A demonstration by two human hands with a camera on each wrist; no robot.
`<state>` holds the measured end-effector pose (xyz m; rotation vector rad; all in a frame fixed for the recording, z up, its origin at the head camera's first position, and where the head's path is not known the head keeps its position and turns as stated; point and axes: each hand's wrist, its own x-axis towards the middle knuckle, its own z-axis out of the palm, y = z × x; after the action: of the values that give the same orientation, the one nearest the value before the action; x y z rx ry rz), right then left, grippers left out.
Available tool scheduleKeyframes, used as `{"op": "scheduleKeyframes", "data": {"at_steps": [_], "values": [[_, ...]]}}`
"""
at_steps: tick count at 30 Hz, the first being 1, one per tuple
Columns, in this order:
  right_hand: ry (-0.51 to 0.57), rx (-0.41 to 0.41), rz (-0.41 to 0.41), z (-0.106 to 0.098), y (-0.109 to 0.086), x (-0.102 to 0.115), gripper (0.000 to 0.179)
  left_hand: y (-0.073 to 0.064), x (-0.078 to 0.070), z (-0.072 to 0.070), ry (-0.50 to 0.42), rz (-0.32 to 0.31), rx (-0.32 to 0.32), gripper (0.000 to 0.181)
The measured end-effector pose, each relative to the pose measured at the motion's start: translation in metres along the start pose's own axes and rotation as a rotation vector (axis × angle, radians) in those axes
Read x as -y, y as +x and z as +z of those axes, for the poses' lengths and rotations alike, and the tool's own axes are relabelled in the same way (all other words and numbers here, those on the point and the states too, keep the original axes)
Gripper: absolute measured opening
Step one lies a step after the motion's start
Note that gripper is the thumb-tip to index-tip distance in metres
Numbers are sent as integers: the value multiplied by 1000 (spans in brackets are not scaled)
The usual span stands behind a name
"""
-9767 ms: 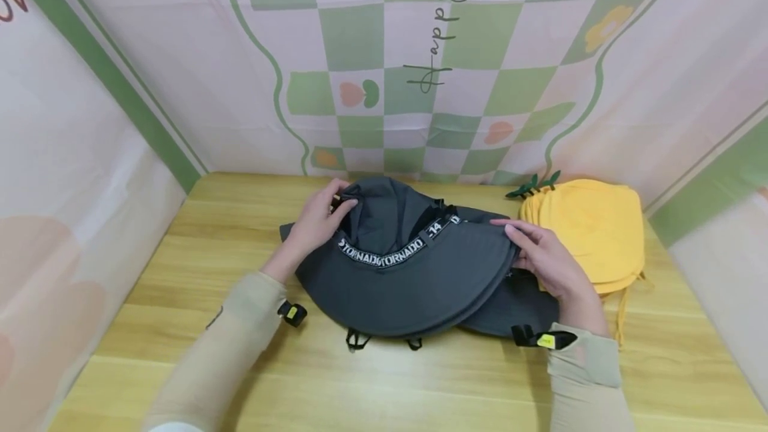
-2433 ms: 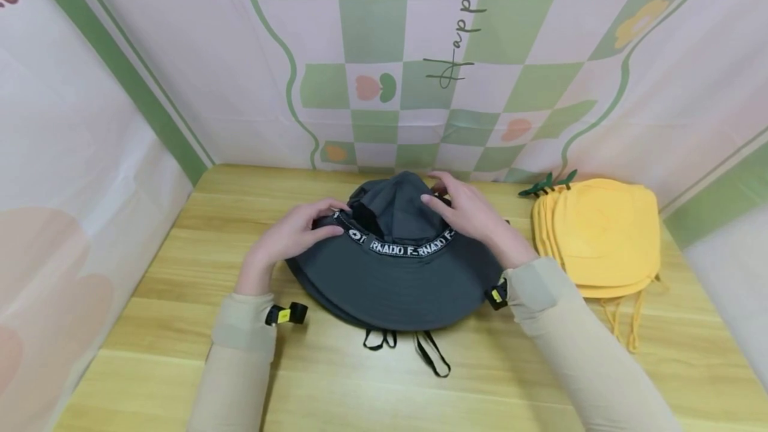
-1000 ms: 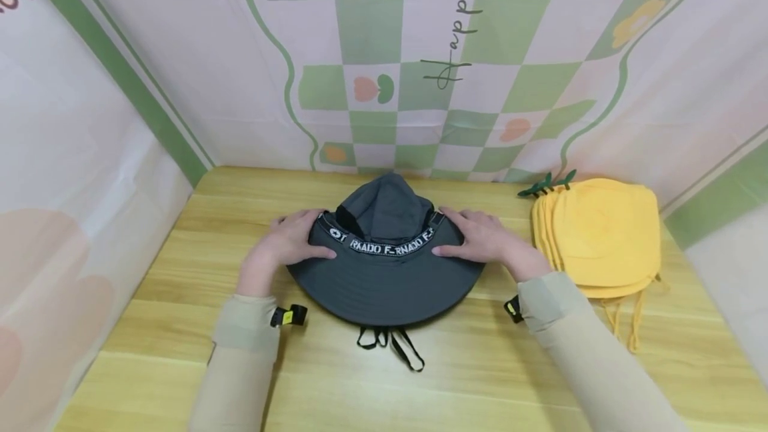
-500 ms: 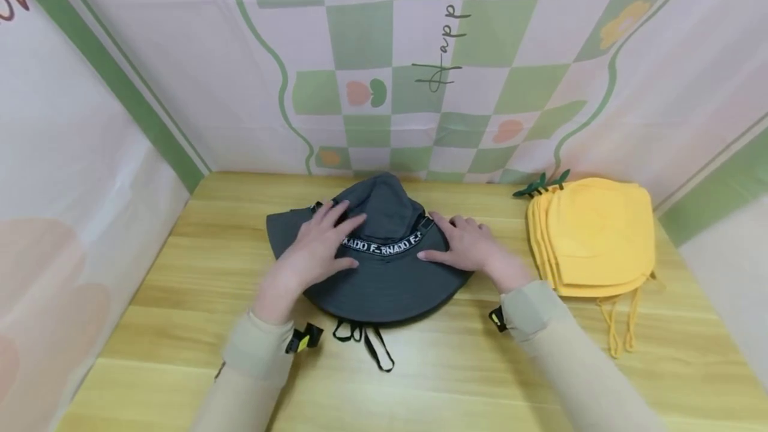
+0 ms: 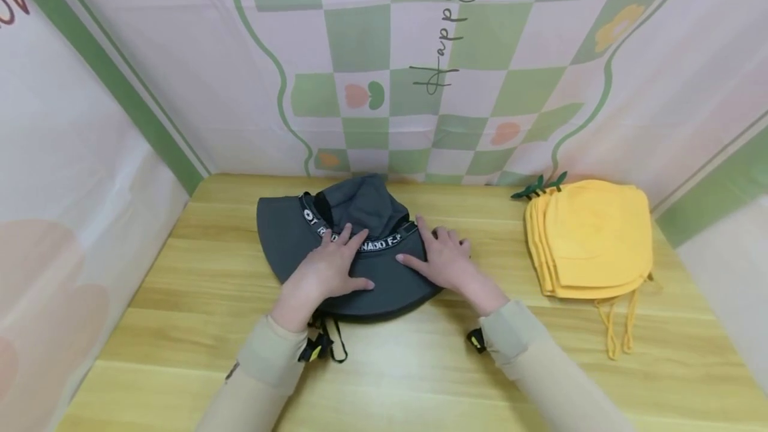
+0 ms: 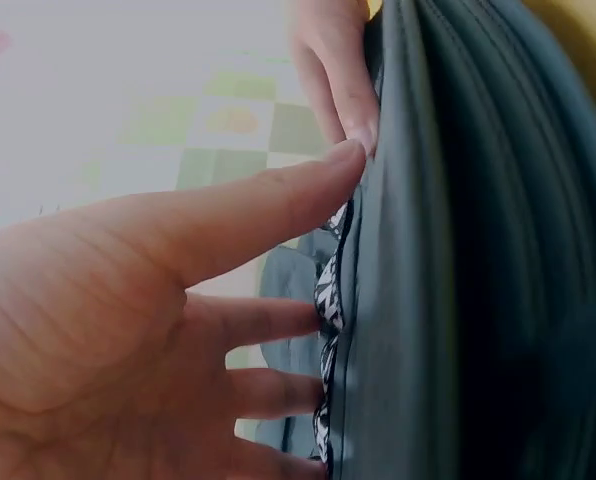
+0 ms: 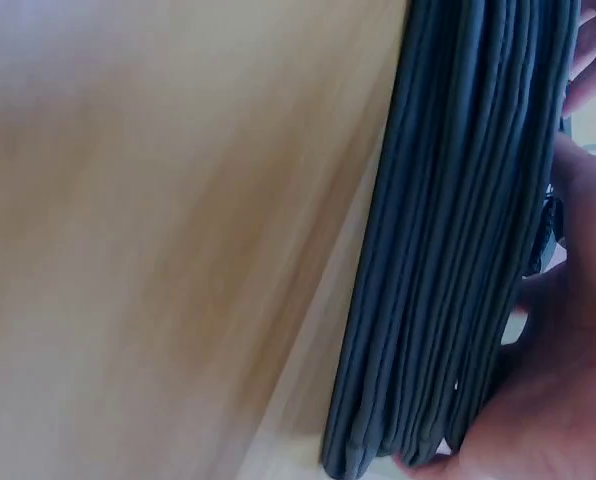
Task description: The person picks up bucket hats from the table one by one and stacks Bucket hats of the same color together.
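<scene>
A stack of dark grey bucket hats (image 5: 384, 295) with wide brims lies on the table, crowns toward the back wall. A black-and-white lettered band (image 5: 381, 244) circles the top crown. My left hand (image 5: 327, 272) rests across the front of the top brim, fingers spread, fingertips at the band. At the right edge, my right hand (image 5: 447, 262) holds the brims, thumb on top and fingers along the outer side. Several layered brim edges (image 7: 438, 240) show in the right wrist view. A black cord loop (image 5: 339, 342) hangs out below the front brim.
A pile of yellow hats (image 5: 600, 235) with green sprout trims (image 5: 540, 187) and yellow cords (image 5: 612, 332) sits at the right back of the wooden table (image 5: 198, 299). A patterned cloth wall (image 5: 420, 32) stands directly behind both piles.
Earlier a grey hat lay apart at the right; now the grey hats are stacked. Lately the stack has shifted left and turned, my left hand moving from its left edge onto the front brim.
</scene>
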<state>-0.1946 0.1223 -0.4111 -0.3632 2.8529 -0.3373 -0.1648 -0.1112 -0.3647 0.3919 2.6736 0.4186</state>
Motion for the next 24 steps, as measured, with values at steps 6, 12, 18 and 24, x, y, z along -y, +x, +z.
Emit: {"op": "scheduleKeyframes", "data": {"at_steps": [6, 12, 18, 24], "values": [[177, 22, -117, 2, -5, 7, 75, -2, 16, -6, -15, -68, 11, 95], [261, 27, -290, 6, -7, 16, 73, -4, 35, -13, -22, -110, 16, 97], [290, 101, -384, 11, -8, 25, 75, -8, 48, -20, -14, -150, 14, 99], [299, 193, -371, 16, -9, 40, 76, -11, 57, -25, -35, -213, 44, 100]]}}
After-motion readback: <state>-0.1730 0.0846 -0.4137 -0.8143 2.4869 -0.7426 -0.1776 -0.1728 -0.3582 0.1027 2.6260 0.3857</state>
